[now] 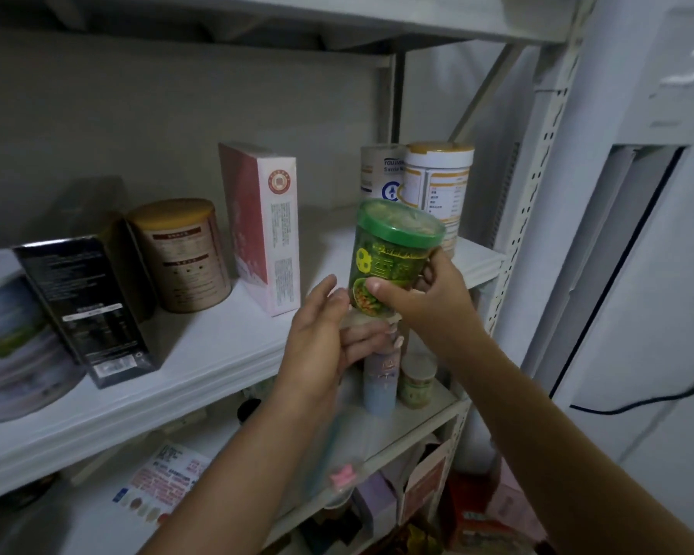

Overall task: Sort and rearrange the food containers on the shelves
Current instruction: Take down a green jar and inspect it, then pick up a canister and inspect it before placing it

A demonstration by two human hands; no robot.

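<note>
Green-lidded jar, judged light, stiff, slick, is clamped low by right hand fingers, cupped beneath by left hand.

The green jar in my right grip is glossy plastic, with a smooth, translucent green lid and a shiny printed label. At ten o'clock of it, the tall box is matt card in pink and white. Farther toward nine, the brown canister has a dull paper label under a satin gold lid, and the black box is glossy and catches the light. At one o'clock the white tub is smooth plastic. The shelf is white and smooth, probably painted metal in this dim view. The perforated upright at two o'clock has the same finish.
</note>
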